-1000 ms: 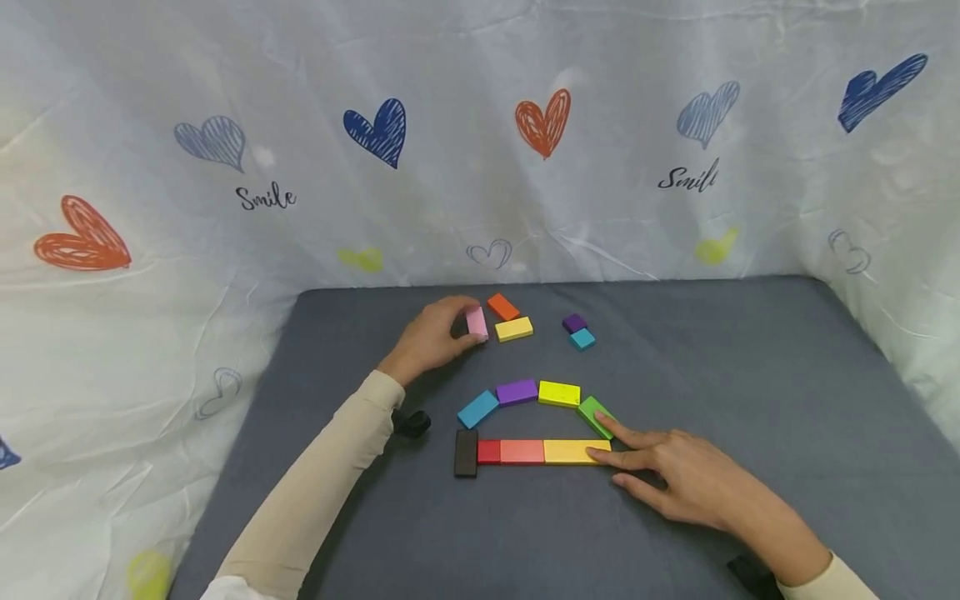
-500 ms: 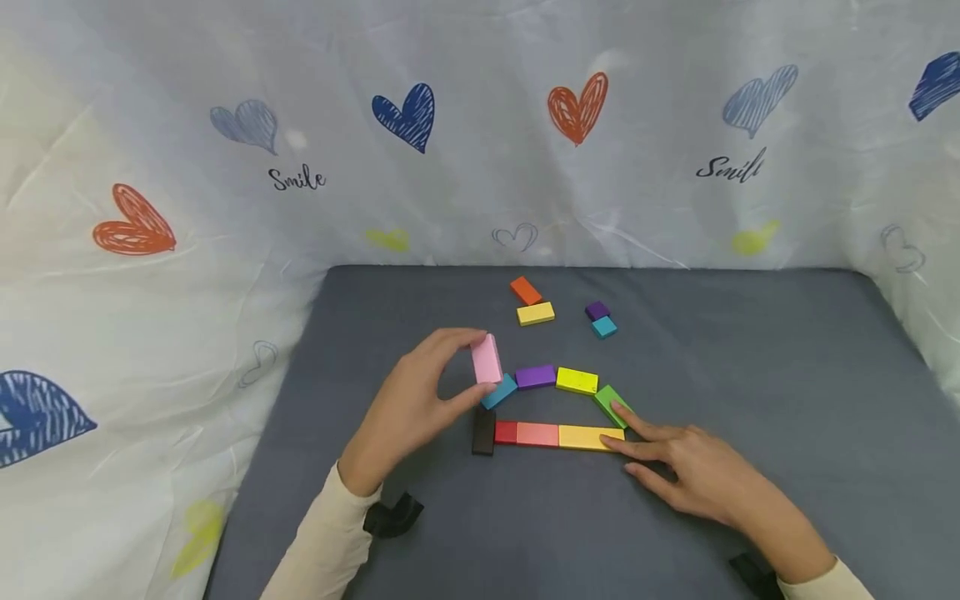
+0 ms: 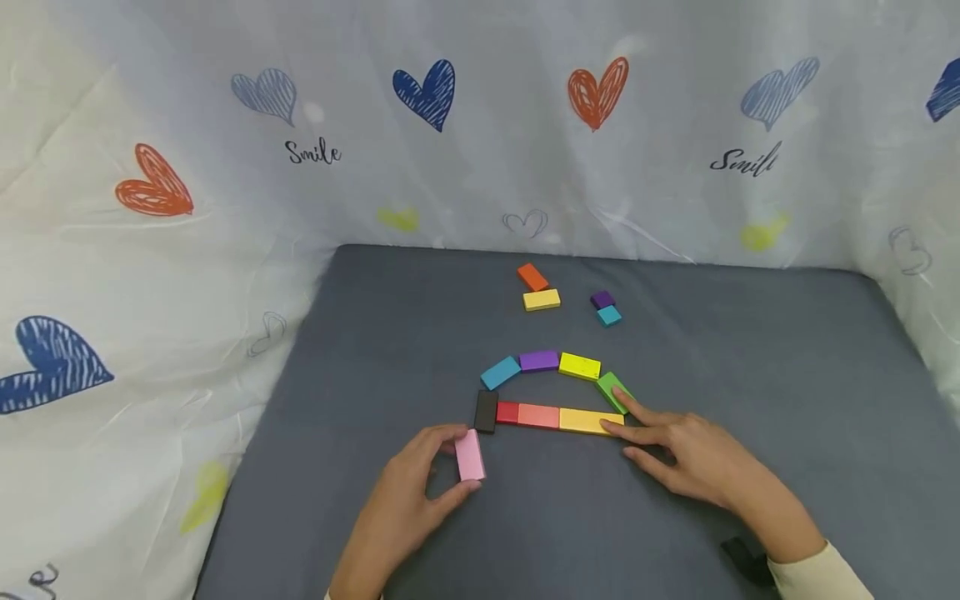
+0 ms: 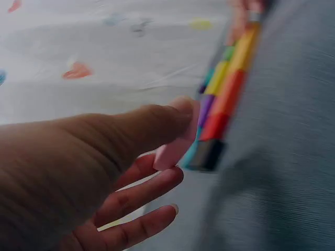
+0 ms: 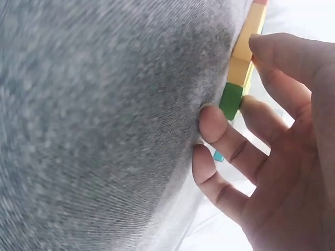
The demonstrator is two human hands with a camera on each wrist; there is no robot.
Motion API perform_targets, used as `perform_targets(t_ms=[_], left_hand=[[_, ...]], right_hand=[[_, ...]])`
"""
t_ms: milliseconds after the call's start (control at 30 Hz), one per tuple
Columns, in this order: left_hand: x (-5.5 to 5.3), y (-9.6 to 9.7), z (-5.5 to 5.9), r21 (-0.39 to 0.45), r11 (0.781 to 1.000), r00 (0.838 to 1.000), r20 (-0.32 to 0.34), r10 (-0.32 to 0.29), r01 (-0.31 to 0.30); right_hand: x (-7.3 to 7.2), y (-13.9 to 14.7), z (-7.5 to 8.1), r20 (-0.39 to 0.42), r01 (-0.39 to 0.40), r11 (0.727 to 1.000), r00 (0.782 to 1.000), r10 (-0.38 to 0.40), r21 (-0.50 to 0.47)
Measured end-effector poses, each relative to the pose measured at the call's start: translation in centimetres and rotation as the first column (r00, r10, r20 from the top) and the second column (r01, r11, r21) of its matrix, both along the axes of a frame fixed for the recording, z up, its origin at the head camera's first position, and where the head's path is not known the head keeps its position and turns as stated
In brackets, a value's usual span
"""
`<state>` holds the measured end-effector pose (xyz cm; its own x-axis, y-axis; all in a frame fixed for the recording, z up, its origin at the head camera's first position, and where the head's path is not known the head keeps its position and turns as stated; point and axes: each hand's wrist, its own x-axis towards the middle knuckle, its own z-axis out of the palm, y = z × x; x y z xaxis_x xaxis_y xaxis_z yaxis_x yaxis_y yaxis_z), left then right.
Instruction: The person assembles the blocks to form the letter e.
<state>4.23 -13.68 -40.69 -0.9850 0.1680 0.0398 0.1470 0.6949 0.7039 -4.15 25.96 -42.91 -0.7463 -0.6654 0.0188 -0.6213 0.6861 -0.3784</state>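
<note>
Pink block (image 3: 470, 456) pinched just to the near side of the black block (image 3: 486, 412)

The pink block is held at the near left of the layout, its long axis running roughly near to far, slightly slanted. The gap to the black block's near end is judged to be the relation on which the next move turns; whether the two are touching, or whether the pink block is raised, cannot be told. Both long axes are nearly aligned, with the pink block set a little to the left.

The pink block is clamped between thumb and finger of the left hand (image 3: 408, 493), clearly the nearer of the hands, from its left side. The hands are kept well apart: by the right hand (image 3: 686, 458), with fingers extended, the green block (image 3: 606, 384) and the right end of the orange-yellow block (image 3: 581, 421) are touched.

Between the black and orange-yellow blocks, the red block (image 3: 507, 412) and salmon block (image 3: 538, 416) are lined up. Beyond, the blue block (image 3: 500, 372), purple block (image 3: 539, 361) and yellow block (image 3: 580, 366) are arranged with the green one in an arc on the grey counter (image 3: 360, 333).
</note>
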Motion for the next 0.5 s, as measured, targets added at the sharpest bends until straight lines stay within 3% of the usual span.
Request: perform_targets(t_ms=[200, 500], left_hand=[[0.1, 1.5, -2.2, -0.133, 0.989, 0.998, -0.002, -0.062, 0.061], [0.7, 2.6, -3.5, -0.153, 0.988, 0.993, -0.119, -0.023, 0.005]], right_hand=[[0.2, 0.1, -0.2, 0.022, 0.029, 0.999, 0.999, -0.029, 0.02], [0.3, 0.0, -0.4, 0.065, 0.032, 0.999, 0.997, -0.033, 0.028]])
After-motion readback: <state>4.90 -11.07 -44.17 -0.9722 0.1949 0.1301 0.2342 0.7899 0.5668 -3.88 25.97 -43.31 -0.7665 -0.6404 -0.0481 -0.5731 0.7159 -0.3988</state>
